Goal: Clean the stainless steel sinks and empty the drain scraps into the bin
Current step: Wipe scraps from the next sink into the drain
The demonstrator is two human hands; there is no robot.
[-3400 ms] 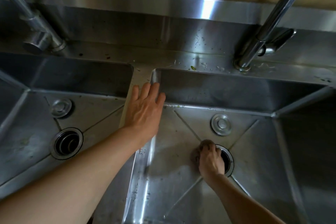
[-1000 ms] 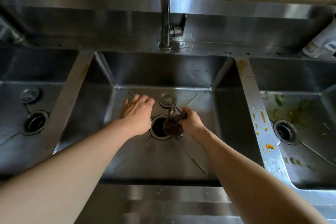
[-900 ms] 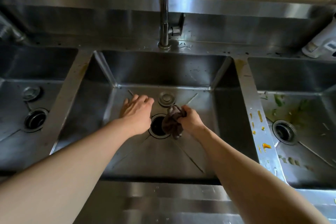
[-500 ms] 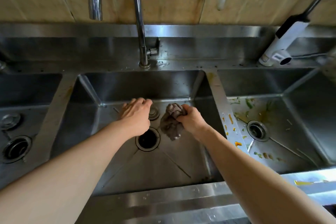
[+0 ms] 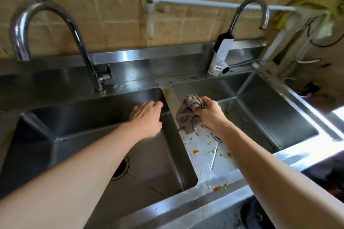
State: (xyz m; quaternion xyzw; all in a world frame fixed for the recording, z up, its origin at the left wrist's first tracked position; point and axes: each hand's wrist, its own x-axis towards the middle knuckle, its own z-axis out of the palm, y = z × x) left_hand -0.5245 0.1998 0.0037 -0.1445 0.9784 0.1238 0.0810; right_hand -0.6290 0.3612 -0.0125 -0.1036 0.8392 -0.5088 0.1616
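Near edge: steel front rim (image 5: 186,208) carried orange and green scraps (image 5: 219,188) at the foot of the divider. Two bare forearms reached in from below.

Left hand (image 5: 145,117) hung over the left basin (image 5: 74,126), fingers straight to loosely bent, together, holding nothing; fingertips lay near the basin's back wall beside the divider (image 5: 172,98); contact could not be told.

Right hand (image 5: 210,115) gripped a grey-brown rag (image 5: 188,113), fingers curled tight round its bunched top; the rest of the rag hung down over the left part of the right basin (image 5: 279,117), just right of the divider.

Count: two basins in view, two hands, one rag, two gooseneck taps, two drains part-seen. Left drain (image 5: 121,169) was half hidden by the left forearm; right drain (image 5: 216,136) showed only a sliver of rim under the right wrist. Scraps, orange and green, were scattered over the right basin's floor and along the divider.

Far: left tap (image 5: 55,24) stood behind the left basin; right tap (image 5: 251,9) rose from a white-and-black body (image 5: 220,55) behind the right basin. Steel backsplash, then tan tiled wall with a white pipe (image 5: 214,3). Yellow cloth (image 5: 316,2) and cables hung at far right, blurred.
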